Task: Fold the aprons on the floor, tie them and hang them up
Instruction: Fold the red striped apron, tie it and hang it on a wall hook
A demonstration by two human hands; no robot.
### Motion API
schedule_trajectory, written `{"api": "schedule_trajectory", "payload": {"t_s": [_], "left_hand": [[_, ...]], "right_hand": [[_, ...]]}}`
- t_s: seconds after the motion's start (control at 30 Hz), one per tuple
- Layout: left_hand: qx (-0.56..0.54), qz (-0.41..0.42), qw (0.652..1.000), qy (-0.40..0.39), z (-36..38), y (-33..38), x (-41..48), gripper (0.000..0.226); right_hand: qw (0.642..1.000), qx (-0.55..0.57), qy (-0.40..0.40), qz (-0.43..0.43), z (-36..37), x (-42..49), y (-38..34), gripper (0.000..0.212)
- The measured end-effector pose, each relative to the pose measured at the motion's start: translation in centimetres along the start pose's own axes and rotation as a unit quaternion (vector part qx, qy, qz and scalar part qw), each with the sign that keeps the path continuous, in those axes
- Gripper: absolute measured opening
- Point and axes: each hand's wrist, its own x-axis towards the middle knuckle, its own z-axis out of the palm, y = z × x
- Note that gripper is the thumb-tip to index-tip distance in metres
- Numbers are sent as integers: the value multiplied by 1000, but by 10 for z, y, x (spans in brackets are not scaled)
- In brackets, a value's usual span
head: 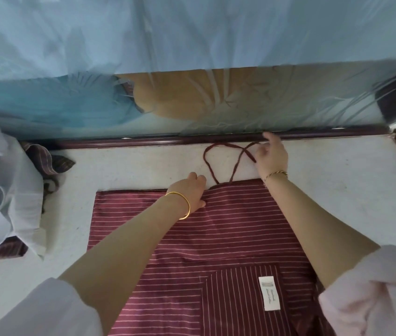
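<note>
- The left hand (191, 190) lies flat, fingers together, and presses the far edge of the apron (228, 226); a gold bangle (182, 204) sits on its wrist.
- The right hand (271, 156) reaches past that edge and pinches the strap (207, 157), with one finger stretched toward the rail (143, 141). A thin bracelet (275, 175) circles its wrist.
- The strap is a thin dark red cord. It rises from the apron's far edge, loops and crosses itself on the floor (131, 166).
- The apron is maroon with thin white stripes and is spread flat on the floor below the person.
- On its near part a panel has stripes running the other way and carries a white label (268, 293).
- A white cloth (8, 190) is heaped on the left over a darker striped fabric (49, 161).
- A pale blue net (192, 44) hangs beyond the rail.
</note>
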Motion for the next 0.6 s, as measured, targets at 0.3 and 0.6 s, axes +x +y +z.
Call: {"api": "schedule_trajectory", "payload": {"t_s": [0.3, 0.6], "left_hand": [[0, 33, 994, 106, -13, 21, 17, 56], [-68, -41, 989, 123, -15, 13, 52, 23]], "right_hand": [[980, -147, -105, -81, 6, -28, 20, 20], [959, -182, -174, -133, 26, -37, 9, 33]]}}
